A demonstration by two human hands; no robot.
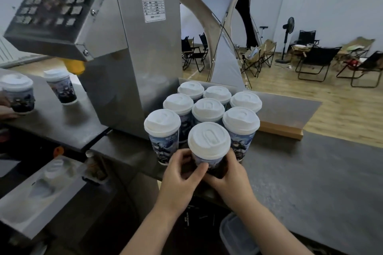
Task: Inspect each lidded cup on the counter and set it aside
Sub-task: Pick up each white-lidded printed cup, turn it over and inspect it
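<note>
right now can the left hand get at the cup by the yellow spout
Probably not yet: the left hand and right hand both grip the front cup, and the steel machine stands partly between them and the cup by the spout.

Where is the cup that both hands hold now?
In the head view, the cup is near the centre, at the front of the group of lidded cups, right of the steel machine; the left hand and right hand grip it.
</note>
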